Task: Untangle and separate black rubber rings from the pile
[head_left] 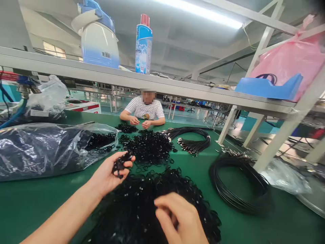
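My left hand point(111, 174) is closed around a clump of small black rings point(122, 164), which look like rubber, and holds it at the left edge of a large heap of similar rings point(142, 203). Over the right part of that heap is my right hand point(180, 217), slightly blurred. Its thumb and forefinger curl until the tips nearly meet, and I cannot make out whether anything is between them. Behind this heap lies a smaller pile of black rings point(152, 145) on the green tabletop point(193, 169).
A clear plastic bag of black rings point(50, 149) lies at left. Coiled black cables point(236, 200) lie at right, with another cable bundle point(198, 142) farther back. A shelf point(177, 86) crosses overhead, bearing a spray can point(144, 47). Opposite sits a person point(146, 110) in a striped shirt.
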Demonstrator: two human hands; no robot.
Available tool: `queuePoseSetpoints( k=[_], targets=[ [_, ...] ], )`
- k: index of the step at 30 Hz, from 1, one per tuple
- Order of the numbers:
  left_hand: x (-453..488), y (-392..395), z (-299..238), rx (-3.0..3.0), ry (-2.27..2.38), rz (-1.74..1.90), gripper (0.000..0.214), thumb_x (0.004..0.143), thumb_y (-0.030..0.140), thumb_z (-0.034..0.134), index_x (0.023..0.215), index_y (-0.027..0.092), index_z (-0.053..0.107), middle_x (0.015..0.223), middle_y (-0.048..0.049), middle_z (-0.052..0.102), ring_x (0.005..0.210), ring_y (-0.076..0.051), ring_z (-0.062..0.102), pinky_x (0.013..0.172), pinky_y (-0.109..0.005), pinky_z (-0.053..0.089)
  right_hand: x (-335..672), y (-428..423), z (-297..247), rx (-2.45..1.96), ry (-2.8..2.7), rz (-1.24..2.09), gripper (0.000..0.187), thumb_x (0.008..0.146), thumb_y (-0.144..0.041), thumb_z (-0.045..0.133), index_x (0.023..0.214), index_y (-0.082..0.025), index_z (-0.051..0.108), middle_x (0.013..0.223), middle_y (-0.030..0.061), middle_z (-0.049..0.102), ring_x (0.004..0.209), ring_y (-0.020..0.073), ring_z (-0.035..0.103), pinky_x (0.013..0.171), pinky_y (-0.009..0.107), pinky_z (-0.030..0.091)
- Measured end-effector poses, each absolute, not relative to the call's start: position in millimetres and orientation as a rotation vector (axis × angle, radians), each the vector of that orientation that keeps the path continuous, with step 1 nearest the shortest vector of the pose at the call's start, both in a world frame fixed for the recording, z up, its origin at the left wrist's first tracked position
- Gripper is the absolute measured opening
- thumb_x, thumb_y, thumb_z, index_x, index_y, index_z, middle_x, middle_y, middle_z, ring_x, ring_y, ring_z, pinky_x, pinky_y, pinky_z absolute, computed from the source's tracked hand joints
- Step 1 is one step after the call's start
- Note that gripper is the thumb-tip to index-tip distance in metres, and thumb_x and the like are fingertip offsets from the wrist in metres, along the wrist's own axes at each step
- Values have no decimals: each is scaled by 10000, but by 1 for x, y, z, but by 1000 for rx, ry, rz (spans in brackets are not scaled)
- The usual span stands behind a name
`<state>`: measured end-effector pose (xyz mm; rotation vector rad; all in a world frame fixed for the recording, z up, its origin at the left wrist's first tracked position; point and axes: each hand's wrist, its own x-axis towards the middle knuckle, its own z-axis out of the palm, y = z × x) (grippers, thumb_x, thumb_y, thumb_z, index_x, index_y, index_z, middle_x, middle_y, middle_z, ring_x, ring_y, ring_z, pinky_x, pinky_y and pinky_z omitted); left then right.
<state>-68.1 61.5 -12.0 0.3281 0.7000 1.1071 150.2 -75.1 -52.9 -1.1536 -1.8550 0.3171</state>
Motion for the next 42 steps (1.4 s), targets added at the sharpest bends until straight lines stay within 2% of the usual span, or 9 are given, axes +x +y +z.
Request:
queuePoseSetpoints(
  k=[4,8,12,18,21,24,30,35,42],
  targets=[
    [-20,13,-16,346,683,928,226,910,217,475,751,99,584,523,4,467,316,-34,340,219,-125,316,135,-57,-29,-1224,-1717,567,243,846,-150,603,1048,-272,663,968,-8,677,838,143,623,700,233,496],
    [7,-2,-19,327,665,916,292,916,226,453,658,122,543,534,-8,475,345,-32,405,240,-86,317,134,-56,-23,-1091,-1613,688,214,812,-114,636,961,-254,694,912,-30,715,798,125,643,723,217,486],
    [9,4,-20,338,657,954,256,925,211,428,747,107,580,569,-6,493,326,-20,352,236,-104,319,150,-53,-28,-1048,-1501,733,234,820,-81,567,878,-231,738,892,-13,742,818,139,665,758,235,495],
    [1,11,-24,373,637,947,248,908,214,436,717,134,573,618,0,459,343,-37,344,215,-128,287,174,-39,-32,-1088,-1334,974,170,819,-204,575,883,-169,728,808,30,713,689,147,661,606,230,489],
    [5,3,-27,504,726,913,190,868,196,532,703,138,605,613,5,466,329,-24,312,215,-124,274,178,-38,-30,-1081,-1370,943,175,830,-214,566,905,-190,723,851,22,705,743,144,644,643,230,484],
    [8,-7,-28,641,830,919,65,814,212,651,792,152,661,583,26,474,317,-15,319,232,-109,280,180,-41,-27,-1127,-1406,852,155,820,-204,580,897,-206,715,801,1,676,738,138,602,669,235,475],
    [10,-13,-31,689,919,967,177,739,234,762,904,230,698,608,14,573,322,-41,428,247,-114,307,179,-49,-22,-1190,-1460,797,178,854,-204,533,905,-221,703,783,-17,656,691,122,562,633,224,445],
    [16,-15,-36,767,1003,1018,240,697,275,806,922,267,722,725,-27,653,540,-113,628,373,-129,461,176,-53,-20,-1257,-1545,774,140,799,-180,607,885,-220,709,767,-20,671,672,118,559,638,224,434],
    [21,-18,-46,857,1010,982,310,673,396,811,947,282,720,629,17,549,508,-94,557,385,-127,437,171,-53,-25,-1360,-1624,669,144,773,-163,626,848,-226,731,759,-17,677,656,122,554,638,233,417]
  ],
)
